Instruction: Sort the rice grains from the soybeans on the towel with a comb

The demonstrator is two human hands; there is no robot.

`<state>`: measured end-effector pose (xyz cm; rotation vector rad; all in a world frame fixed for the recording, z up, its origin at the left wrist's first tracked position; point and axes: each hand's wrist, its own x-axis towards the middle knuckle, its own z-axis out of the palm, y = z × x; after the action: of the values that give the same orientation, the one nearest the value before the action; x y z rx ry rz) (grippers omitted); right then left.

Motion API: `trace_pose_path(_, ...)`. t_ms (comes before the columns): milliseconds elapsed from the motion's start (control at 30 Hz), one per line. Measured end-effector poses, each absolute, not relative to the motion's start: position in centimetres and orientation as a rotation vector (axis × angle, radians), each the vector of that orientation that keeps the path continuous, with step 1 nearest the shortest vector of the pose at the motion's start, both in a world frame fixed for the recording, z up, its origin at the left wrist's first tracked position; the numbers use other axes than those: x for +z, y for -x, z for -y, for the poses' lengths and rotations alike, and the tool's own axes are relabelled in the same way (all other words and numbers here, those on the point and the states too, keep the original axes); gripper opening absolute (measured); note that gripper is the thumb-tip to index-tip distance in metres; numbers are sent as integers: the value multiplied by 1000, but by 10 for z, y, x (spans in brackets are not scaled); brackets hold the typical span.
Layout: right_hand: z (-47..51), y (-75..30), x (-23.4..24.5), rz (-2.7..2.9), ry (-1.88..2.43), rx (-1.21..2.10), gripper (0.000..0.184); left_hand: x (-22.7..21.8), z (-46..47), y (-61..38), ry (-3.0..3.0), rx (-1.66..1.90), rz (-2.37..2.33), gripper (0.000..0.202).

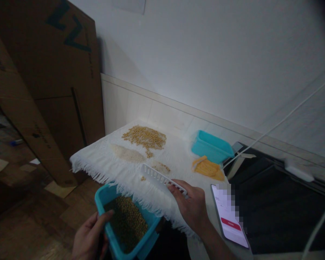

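Note:
My left hand [91, 233] grips the near left rim of a turquoise plastic bin [99, 196], thumb over the edge. Inside the bin lie yellow soybeans [132, 216] beside a heap of small dark green grains [119, 231]. The bin is below the table's fringed front edge. In my right hand [191, 204] is a white slotted plastic tray [158, 177], tilted on its side low over the white cloth [97, 155]. Just past it are a few scattered beans and grains [162, 167]. Farther back lie a pile of pale rice-like grains [127, 153] and a spread of soybeans [144, 137].
A second turquoise bin [212, 146] stands at the back right, with a crumpled yellow cloth [208, 168] before it. A lit phone [229, 216] lies at the right edge. A white cable [281, 117] crosses the right side. A tall cardboard box [56, 72] stands left.

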<state>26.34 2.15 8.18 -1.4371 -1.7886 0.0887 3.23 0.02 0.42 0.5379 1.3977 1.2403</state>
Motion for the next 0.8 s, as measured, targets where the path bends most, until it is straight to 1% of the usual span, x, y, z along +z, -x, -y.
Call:
trace_pose_path(133,-17,-258,86,1831,1414,110,22,5,-1,-32,-422,1224,-1344,34)
trace_pose_path(267,-6,-253,94,1877,1393,199,23,3,-2,-31,-400,1227,-1340,33)
trace_pose_path(333,-4,-254,96,1837,1431,163,23,1,-2,-30,-410,1223,-1345,34)
trace_pose_path(433,-13,-262,94,1687,1520,-19,24,0,-1,-29,-424,1212,-1355,36)
trace_pose_path(500,-23,-268,90,1611,1548,-83,26,2,0,-29,-425,1215,-1357,35)
trace_pose_path(667,-40,-274,82,1599,1561,-51,28,7,0,-31,-415,1226,-1361,31)
trace_pose_path(800,-44,-270,83,1640,1535,-42,28,6,-2,-32,-388,1233,-1363,34)
